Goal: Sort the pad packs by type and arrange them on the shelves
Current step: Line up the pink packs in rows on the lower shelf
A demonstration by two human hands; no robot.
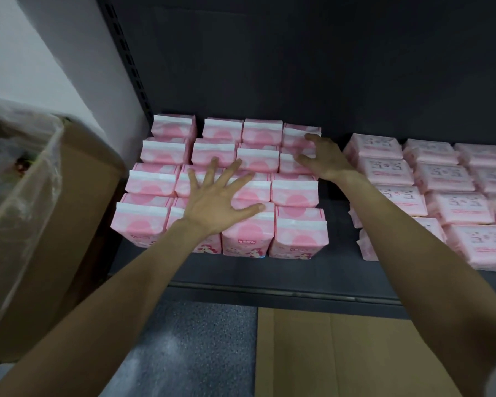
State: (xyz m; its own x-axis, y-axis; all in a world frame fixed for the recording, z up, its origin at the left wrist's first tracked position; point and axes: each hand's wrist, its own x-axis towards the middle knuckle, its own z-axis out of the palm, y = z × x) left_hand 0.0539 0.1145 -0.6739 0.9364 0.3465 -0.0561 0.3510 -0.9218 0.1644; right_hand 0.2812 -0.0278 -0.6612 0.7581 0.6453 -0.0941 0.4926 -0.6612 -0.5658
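Pink upright packs (pixel 152 181) fill the shelf (pixel 338 262); left hand (pixel 221 193) spread flat on them, right hand (pixel 321 159) loosely open touching back packs; flat packs (pixel 458 207) cut off at right.

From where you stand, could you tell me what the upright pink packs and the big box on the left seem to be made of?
The upright pink packs look like thin glossy plastic film, with crimped white top seals. The box looks like matte brown cardboard, and a clear, crinkled plastic liner drapes over its edge.
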